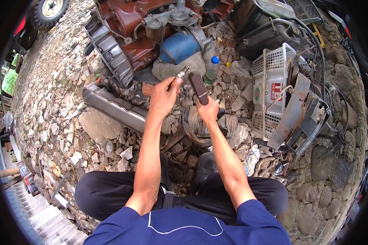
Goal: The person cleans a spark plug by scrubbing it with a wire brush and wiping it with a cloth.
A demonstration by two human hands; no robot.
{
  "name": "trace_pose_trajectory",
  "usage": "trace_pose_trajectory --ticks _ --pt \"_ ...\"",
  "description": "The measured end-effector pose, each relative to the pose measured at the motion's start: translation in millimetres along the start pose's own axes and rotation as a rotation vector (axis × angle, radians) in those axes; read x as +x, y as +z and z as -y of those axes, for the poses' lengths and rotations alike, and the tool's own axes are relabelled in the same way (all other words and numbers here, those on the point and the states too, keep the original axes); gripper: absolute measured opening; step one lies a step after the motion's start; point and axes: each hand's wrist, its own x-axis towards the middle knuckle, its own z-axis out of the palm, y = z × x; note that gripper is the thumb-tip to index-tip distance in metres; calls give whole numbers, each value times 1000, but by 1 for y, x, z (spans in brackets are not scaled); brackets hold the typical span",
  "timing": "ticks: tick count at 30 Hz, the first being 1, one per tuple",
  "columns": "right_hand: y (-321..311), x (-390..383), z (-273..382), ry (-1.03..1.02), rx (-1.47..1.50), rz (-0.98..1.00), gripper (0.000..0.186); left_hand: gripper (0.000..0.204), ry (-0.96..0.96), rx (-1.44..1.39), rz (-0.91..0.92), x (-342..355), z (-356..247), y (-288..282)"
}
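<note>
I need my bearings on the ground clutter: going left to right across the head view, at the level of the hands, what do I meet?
Grey metal cover → left hand with a small metal part → right hand with a dark flat block → white plastic crate → rusty metal bracket.

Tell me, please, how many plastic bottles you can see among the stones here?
1: a clear plastic bottle with a blue cap stands on the rubble just right of the blue cylinder on the engine, beyond the right hand. Others may be hidden behind the scrap.
</note>
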Motion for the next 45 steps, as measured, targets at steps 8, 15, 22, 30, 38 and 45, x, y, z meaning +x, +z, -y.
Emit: trace_pose_trajectory --ticks 8,15,22,30,38,45 --pt "-3 11 22 -128 295 -83 17 33 75 -42 -36 -6 9 9" --pt "-10 -5 20 22 312 -121 15 28 120 241 -73 -9 7 -3" --pt "12 -25 -18 82 221 -129 16 26 63 19 -80 -5 24 10" --pt "17 -29 -16 135 93 -25 25 26 76 -437 -187 -2 46 34" --pt "7 -14 21 83 231 -104 24 25 2 -313 -164 -11 64 44" --pt "15 -12 -5 176 206 -52 28 25 -31 -288 -207 -9 74 41"
